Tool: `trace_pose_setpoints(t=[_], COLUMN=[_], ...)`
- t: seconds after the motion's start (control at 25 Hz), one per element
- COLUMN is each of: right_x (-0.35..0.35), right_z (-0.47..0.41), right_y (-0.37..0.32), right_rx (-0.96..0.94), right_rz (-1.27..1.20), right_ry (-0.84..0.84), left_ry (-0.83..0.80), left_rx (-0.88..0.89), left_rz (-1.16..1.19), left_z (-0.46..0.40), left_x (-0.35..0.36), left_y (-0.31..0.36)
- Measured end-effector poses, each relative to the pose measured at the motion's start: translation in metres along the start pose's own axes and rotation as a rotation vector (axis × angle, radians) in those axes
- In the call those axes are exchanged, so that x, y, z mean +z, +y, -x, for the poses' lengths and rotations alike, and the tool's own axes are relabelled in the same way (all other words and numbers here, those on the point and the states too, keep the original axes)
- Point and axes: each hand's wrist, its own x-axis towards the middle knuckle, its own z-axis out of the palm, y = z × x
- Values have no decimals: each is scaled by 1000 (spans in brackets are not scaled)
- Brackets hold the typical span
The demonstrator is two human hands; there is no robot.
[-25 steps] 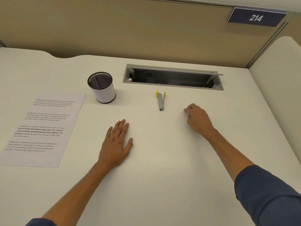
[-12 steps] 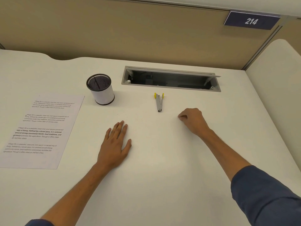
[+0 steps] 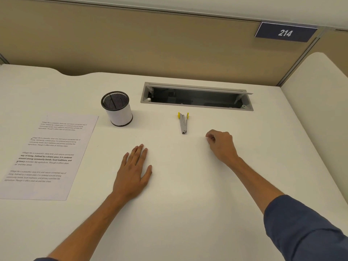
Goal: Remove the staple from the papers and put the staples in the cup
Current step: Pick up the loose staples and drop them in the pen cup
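The stapled papers (image 3: 49, 157) lie flat at the left of the white desk (image 3: 188, 185), with small dark marks on their left edge. A white cup with a black mesh rim (image 3: 117, 109) stands upright beyond their top right corner. Mid-desk lies a grey staple remover with yellow tips (image 3: 183, 123), untouched. My left hand (image 3: 133, 170) rests flat on the desk, fingers straight, to the right of the papers. My right hand (image 3: 222, 146) sits right of the remover with its fingers curled; I see nothing in it.
A grey cable slot (image 3: 196, 97) with its lid raised is set into the desk behind the remover. A tan partition (image 3: 150, 44) with a "214" sign (image 3: 285, 32) closes the back. A second white desk (image 3: 320, 102) adjoins on the right.
My right hand's fingers have curled in and the hand has drifted slightly left toward the remover. My left hand, the papers, the cup and the remover have not moved.
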Motion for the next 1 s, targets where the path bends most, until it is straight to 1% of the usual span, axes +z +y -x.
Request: trace_pose_setpoints(t=[0.04, 0.08, 0.16, 0.2, 0.24, 0.28, 0.36, 0.52, 0.6, 0.68, 0.72, 0.8, 0.88, 0.92, 1.0], right_x=[0, -1, -8, -13, -17, -20, -24, -13, 0, 18, 29, 50, 65, 70, 73], right_z=[0, -1, -7, -10, -13, -17, -27, -55, -69, -82, -87, -97, -105, -108, -111], right_y=[1, 1, -2, -7, -15, -26, -57, -149, -200, -244, -261, -281, -290, -292, -294], right_rx=[73, 181, 450, 558, 614, 632, 594, 376, 271, 160, 91, -79, -246, -307, -364], right_rz=[-106, -261, -664, -846, -989, -1097, -1247, -1355, -1339, -1216, -1098, -757, -443, -324, -163], right_ry=[34, 67, 124, 136, 128, 103, 31, -157, -223, -247, -234, -168, -147, -149, -143], left_ry=[1, 2, 0, -2, -2, 0, 2, 5, -1, -4, -5, -13, -16, -16, -16], left_rx=[0, 0, 0, 0, 0, -1, -1, -1, -2, -4, -6, -8, -9, -9, -11], left_rz=[-2, -3, -3, -3, -3, -1, 4, 10, 16, 19, 21, 27, 38, 42, 42], left_z=[0, -1, -1, -1, 0, 0, -1, -1, -1, -2, -2, -2, -1, -1, -2], left_x=[0, 0, 1, 1, 1, 1, 1, 1, 1, 1, 1, 1, 2, 2, 2], left_y=[0, 0, -1, -1, -1, -1, -1, -1, -1, -1, -1, -2, -1, -2, -2])
